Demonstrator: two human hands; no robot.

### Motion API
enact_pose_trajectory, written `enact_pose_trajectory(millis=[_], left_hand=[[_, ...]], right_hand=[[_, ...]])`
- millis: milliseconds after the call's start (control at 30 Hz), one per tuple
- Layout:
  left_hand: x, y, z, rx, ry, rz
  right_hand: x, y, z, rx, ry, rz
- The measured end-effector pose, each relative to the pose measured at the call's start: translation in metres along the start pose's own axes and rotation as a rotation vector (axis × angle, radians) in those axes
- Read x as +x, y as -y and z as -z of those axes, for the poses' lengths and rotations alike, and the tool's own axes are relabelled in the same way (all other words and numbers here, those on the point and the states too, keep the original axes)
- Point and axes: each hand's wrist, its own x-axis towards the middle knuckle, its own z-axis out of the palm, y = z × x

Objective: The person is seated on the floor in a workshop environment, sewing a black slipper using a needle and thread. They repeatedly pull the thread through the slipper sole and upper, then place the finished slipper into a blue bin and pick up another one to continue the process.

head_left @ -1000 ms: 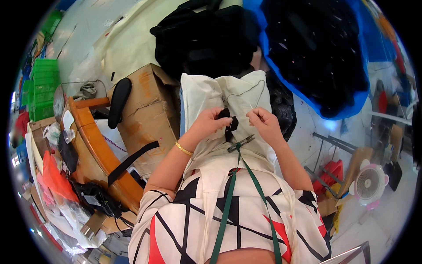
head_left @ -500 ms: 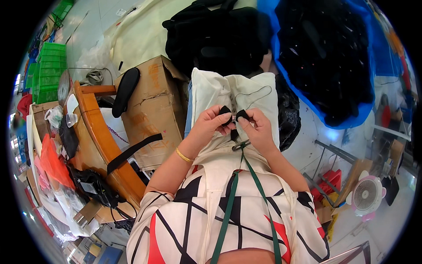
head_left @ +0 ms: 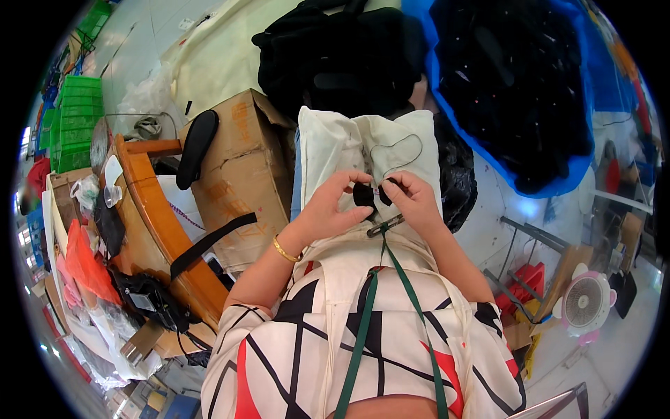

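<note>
Black pieces (head_left: 373,193) were pinched between both grips, left hand (head_left: 328,209) and right hand (head_left: 412,199) closed on them, cream cloth (head_left: 363,146) directly beneath.

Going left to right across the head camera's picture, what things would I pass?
Stacked green plastic crates → curved orange wooden chair frame → brown cardboard box → left hand → right hand → blue sack of black cloth → pink-and-white fan.

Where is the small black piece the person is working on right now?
In the head view, the small black piece sits centre frame, pinched between the left hand and right hand, over the cream cloth.
</note>
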Motion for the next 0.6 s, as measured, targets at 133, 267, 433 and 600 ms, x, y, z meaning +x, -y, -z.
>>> enact_pose_trajectory(millis=[133, 267, 433, 600], left_hand=[[0.007, -0.004, 0.010, 0.085, 0.162, 0.087], [0.005, 0.000, 0.012, 0.169, 0.224, 0.064], [-0.010, 0.012, -0.003, -0.398, 0.125, 0.244], [-0.008, 0.007, 0.000, -0.589, 0.184, 0.352]], right_hand=[[-0.004, 0.006, -0.007, -0.252, 0.005, 0.285], [-0.010, 0.018, -0.014, -0.340, -0.050, 0.348], [-0.020, 0.010, -0.034, -0.026, -0.233, 0.315], [-0.018, 0.025, -0.021, -0.302, -0.137, 0.439]])
